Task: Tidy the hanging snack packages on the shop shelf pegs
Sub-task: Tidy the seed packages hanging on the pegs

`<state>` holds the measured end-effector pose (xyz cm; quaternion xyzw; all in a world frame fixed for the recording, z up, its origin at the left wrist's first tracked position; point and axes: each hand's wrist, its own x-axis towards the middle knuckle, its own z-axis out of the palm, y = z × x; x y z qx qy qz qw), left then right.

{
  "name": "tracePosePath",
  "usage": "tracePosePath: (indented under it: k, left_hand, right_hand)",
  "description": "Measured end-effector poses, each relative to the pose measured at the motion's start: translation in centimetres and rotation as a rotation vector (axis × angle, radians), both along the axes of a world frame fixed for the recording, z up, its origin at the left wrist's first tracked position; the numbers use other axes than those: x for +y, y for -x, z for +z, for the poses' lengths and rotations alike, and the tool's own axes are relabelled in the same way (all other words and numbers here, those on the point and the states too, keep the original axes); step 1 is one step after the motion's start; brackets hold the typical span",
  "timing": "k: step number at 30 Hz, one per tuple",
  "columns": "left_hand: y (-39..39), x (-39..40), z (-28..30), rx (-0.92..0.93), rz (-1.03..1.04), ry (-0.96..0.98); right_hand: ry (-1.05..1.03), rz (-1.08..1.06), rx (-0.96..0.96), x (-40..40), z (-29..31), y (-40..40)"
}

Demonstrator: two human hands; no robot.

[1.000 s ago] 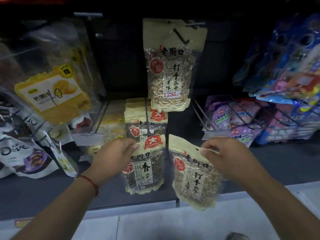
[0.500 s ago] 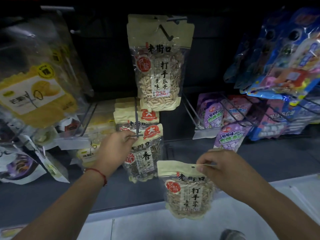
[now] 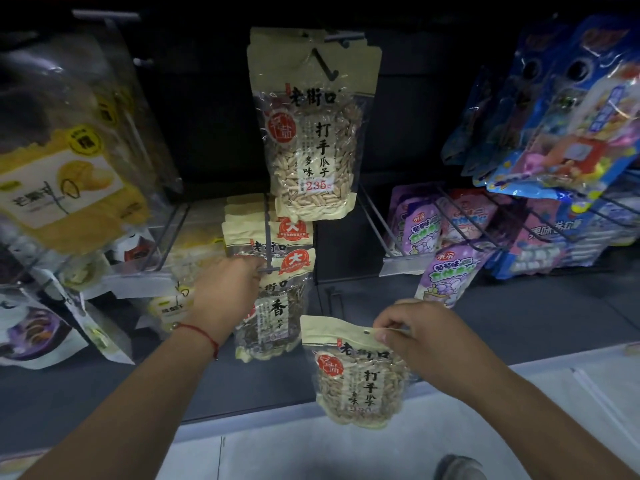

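beige clear-fronted seed packet [image 3: 360, 372] hangs upright, pinched by right hand [image 3: 426, 336] fingers, near-right of the metal peg tip [image 3: 268, 270] the left hand [image 3: 225, 299] grips.

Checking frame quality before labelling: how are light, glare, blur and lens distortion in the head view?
Head view: dim overall, the upper shelf back nearly black; glare streaks on the clear mango bags; wide-angle bending tilts the blue packs at the right edge; print on the hanging seed bag is sharp, softer on the bag pinched by the right hand; left hand slightly soft.
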<state>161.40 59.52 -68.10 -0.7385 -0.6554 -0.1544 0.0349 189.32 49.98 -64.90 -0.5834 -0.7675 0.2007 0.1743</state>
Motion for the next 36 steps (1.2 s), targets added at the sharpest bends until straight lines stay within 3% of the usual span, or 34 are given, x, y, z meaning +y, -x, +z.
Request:
tracePosePath:
  k: [11, 17, 22, 28, 36]
  left_hand:
    - [0.0, -2.1, 0.6, -0.061, -0.054, -0.097]
    - [0.9, -5.6, 2.1, 0.020, -0.030, -0.079]
    - [0.2, -9.5, 3.6, -0.032, -0.183, -0.236]
    - [-2.5, -11.6, 5.2, -0.099, -0.188, -0.234]
    - [-3.1, -9.9, 11.9, -0.290, -0.221, -0.170]
  right_hand:
    - [-0.050, -0.023, 0.009, -0.1, -0.3, 0.0]
    - [-0.161, 0.000, 0.001, 0.2, 0.4, 1.6]
    - [-0.291, 0.003, -0.004, -0.1, 1.6, 3.2]
    - [-0.408, 0.001, -0.007, -0.7, 4.3, 5.1]
    - [-0.549, -0.003, -0.045, -0.4, 10.7, 4.9]
